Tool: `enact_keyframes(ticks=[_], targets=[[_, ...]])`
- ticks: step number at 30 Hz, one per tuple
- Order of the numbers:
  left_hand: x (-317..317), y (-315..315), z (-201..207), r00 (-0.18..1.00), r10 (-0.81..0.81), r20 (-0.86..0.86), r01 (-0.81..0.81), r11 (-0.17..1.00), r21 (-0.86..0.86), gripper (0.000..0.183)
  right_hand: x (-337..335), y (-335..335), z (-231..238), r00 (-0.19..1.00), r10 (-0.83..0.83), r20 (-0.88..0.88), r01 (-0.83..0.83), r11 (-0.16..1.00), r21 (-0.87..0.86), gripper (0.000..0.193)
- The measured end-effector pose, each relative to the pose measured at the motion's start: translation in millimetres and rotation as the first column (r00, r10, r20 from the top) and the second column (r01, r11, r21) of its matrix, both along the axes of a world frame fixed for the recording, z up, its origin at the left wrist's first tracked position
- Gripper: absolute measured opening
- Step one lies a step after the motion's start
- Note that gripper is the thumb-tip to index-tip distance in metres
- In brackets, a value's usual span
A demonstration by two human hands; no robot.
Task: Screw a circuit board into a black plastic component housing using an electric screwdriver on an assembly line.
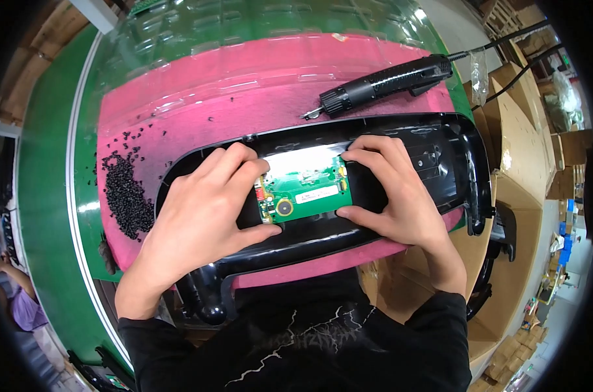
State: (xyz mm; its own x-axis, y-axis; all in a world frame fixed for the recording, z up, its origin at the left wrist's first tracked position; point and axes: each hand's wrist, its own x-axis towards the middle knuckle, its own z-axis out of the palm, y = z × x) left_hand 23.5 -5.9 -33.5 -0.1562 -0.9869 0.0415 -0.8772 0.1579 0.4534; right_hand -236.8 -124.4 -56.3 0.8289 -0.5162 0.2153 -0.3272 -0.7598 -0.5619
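Note:
Between my two hands is a green circuit board [309,186] with a round buzzer-like part, a white label strip and small components along its edges. It lies over the middle of a long, glossy black plastic housing [433,140] with a raised rim. My left hand [208,199] grips the board's left edge, fingers at the far corner and thumb at the near one. On the right edge, my right hand [391,193] holds it the same way. Whether the board rests on the housing or hovers just above it, I cannot tell.
A black electric screwdriver [381,85] lies behind the housing, its cord running off right. Many small black screws [128,196] are heaped at left on the pink mat [244,72]. Clear plastic sheeting [277,23] covers the back. Cardboard boxes [518,144] stand at right.

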Motion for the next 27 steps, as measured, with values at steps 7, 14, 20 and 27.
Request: enact_keyframes(ticks=[7, 14, 20, 27], targets=[[7.2, 9.6, 0.4, 0.992, -0.032, -0.122, 0.015, 0.991, -0.132, 0.062, -0.2, 4.3, 18.2, 0.997, -0.071, -0.026, 0.074, 0.979, 0.189, 0.084], [72.9, 6.4, 12.2, 0.899, 0.437, -0.033, -0.422, 0.843, -0.333, 0.022, -59.3, -83.8, 22.3, 0.752, -0.541, 0.375, 0.529, 0.836, 0.147, 0.059], [112.2, 21.4, -6.5, 0.797, 0.568, 0.203, -0.567, 0.821, -0.069, 0.039, -33.5, -136.5, 48.8, 0.827, -0.532, 0.181, 0.146, 0.515, 0.845, 0.055], [118.5, 3.8, -17.3, 0.823, 0.544, 0.163, -0.527, 0.839, -0.138, 0.023, 52.6, -115.3, 31.8, 0.493, -0.403, 0.771, 0.238, 0.915, 0.326, 0.05]])
